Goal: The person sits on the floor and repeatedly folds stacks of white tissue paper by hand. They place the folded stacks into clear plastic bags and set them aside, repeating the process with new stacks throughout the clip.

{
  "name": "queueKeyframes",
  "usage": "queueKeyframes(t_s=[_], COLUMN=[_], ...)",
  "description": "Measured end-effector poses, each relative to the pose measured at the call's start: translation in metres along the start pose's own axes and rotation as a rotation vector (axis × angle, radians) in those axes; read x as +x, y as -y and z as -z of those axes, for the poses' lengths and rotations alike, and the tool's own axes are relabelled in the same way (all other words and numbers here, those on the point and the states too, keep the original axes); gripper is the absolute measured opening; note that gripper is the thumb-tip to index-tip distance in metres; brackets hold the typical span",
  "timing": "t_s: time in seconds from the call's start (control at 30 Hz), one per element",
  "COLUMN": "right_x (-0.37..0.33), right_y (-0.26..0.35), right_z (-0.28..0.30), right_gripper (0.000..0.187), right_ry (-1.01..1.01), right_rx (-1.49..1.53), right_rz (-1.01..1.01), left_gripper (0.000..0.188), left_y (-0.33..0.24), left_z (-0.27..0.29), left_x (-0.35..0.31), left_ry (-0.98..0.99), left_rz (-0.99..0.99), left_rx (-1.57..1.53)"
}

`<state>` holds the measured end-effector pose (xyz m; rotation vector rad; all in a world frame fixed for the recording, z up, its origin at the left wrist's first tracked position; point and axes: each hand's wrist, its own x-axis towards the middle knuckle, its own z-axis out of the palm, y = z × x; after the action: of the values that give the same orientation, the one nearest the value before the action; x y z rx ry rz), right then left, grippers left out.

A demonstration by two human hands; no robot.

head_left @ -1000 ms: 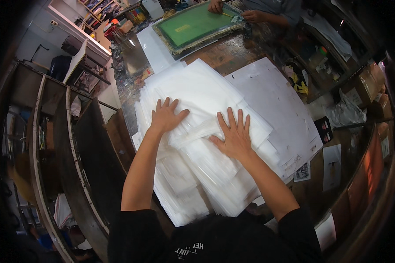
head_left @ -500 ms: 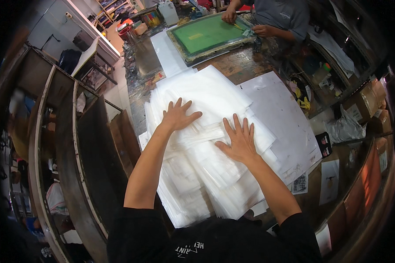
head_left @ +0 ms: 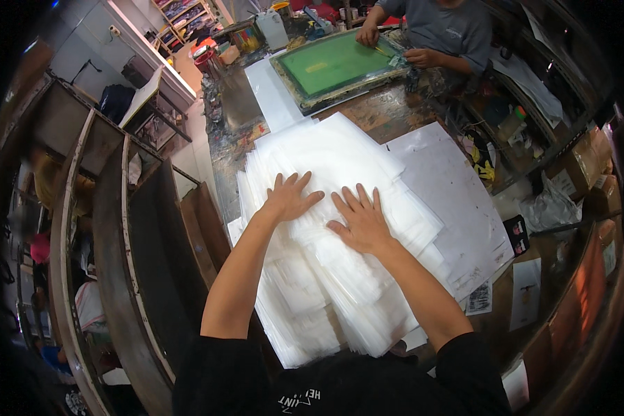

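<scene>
A large loose heap of thin, translucent white plastic sheets or bags (head_left: 340,149) lies in front of me, fanned out in overlapping layers. Flat on its left part rests my left hand (head_left: 291,197), fingers spread. My right hand (head_left: 362,220) presses on the heap a little nearer and to the right, its fingers also stretched apart. Neither hand grips anything. Whether the pieces are bags or plain sheets I cannot tell. Under the heap's right side shows a big white sheet (head_left: 457,187) with dark smudges.
Beyond the heap, a framed green screen (head_left: 343,62) lies on the stained table (head_left: 388,104). Another person's hands (head_left: 423,57) work at its right side. Metal racks (head_left: 128,256) stand on the left. Cardboard boxes (head_left: 582,163) and a crumpled clear bag (head_left: 551,204) are at the right.
My right hand has slid left across the heap, closer to my left hand. My left hand stays on the sheets. The whole view has shifted slightly.
</scene>
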<state>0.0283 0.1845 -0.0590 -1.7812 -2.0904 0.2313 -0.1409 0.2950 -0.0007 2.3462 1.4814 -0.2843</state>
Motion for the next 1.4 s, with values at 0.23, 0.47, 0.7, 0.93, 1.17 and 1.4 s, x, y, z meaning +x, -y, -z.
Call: queueKeyframes(t_s=[0.23,0.47,0.7,0.93,1.17,1.4], right_x=[-0.005,-0.002,-0.002,-0.055,-0.247,-0.496], right_y=[0.007,0.012,0.009,0.020,0.009,-0.063], right_z=[-0.005,0.005,0.010,0.044,0.047,-0.077], right_gripper=[0.065,0.065,0.066,0.056,0.031,0.026], right_ry=[0.002,0.079,0.075,-0.295,-0.919,-1.440], right_rx=[0.036,0.088,0.148,0.417,0.866,0.788], right_rz=[0.024,-0.006,-0.003,0.067,-0.251,-1.498], left_gripper=[0.080,0.078,0.074,0.055,0.051,0.034], left_y=[0.016,0.017,0.012,-0.013,-0.117,-0.222], left_z=[-0.006,0.000,0.013,0.018,0.002,-0.159], left_x=[-0.002,-0.005,-0.006,-0.054,-0.182,-0.261], left_ry=[0.021,-0.028,-0.130,-0.251,-0.313,0.816], left_rz=[-0.067,-0.057,-0.081,-0.205,-0.577,-0.668], left_rx=[-0.094,-0.132,-0.193,-0.148,-0.519,-0.973])
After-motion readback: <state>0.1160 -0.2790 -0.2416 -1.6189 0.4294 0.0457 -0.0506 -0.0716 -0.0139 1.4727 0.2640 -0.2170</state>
